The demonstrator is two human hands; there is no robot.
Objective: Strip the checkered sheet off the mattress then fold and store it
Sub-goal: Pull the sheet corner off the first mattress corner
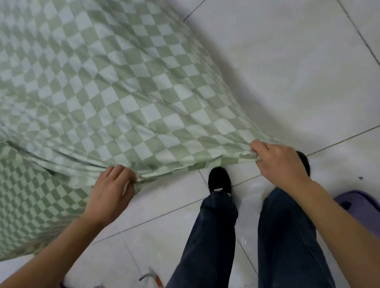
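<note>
A green-and-white checkered sheet [91, 77] fills the upper left of the head view, stretched and lifted along its near edge, blurred with motion. Part of it hangs down at the lower left. My left hand [111, 191] grips the near edge, fingers curled round bunched fabric. About half a metre to the right, my right hand [278, 164] pinches the same edge at a corner. The mattress itself is hidden under the sheet.
White tiled floor [303, 62] with dark grout lines lies to the right. My legs in dark jeans [208, 255] and black shoes [220, 180] stand by the sheet's edge. A purple object [366, 213] sits at the right; small clutter lies on the floor at the bottom edge.
</note>
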